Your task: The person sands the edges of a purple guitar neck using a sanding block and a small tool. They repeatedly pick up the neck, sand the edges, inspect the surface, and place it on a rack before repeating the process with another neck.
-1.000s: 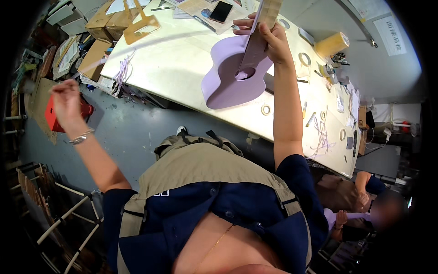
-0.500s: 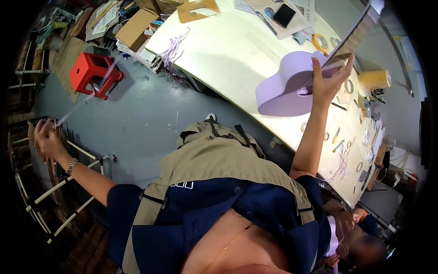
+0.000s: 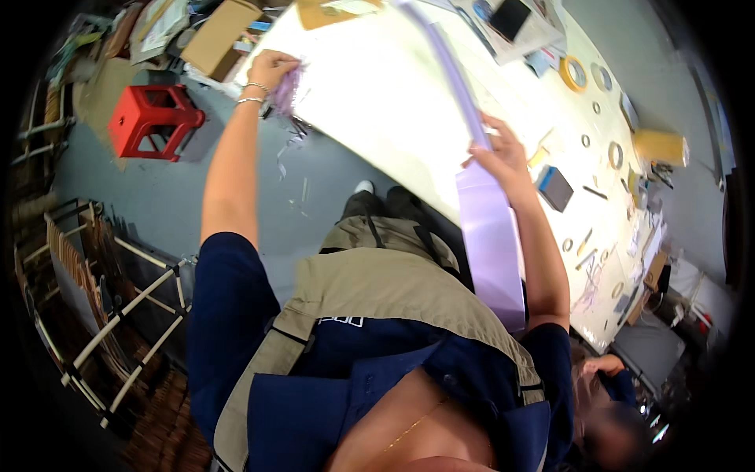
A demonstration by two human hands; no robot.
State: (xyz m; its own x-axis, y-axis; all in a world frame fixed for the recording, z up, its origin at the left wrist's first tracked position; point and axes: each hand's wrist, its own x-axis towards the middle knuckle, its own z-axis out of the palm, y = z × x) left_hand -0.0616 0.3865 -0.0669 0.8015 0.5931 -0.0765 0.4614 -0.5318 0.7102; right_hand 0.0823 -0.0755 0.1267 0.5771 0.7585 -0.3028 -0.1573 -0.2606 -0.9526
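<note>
A lavender ukulele [image 3: 489,244] is seen edge-on at the table's near edge, its body towards me and its neck pointing away over the tabletop. My right hand [image 3: 503,157] is closed round it where the neck meets the body. Far to the left, my left hand [image 3: 271,69] reaches to the table's corner. Its fingers are pinched on a bunch of thin purple strips [image 3: 286,90] that hangs over the edge. The palm and part of the strips are hidden by the back of that hand.
On the white table [image 3: 370,102] lie tape rolls [image 3: 573,73], a phone [image 3: 510,19], a dark block with a blue side [image 3: 555,189] and cutters. A red stool [image 3: 153,122] stands on the floor at left, near a pipe rack [image 3: 118,322]. Another person [image 3: 605,385] is at lower right.
My left hand has swung from the far left up to the strips at the table's corner; the loose strip no longer shows. The ukulele has turned edge-on and come nearer to me.
</note>
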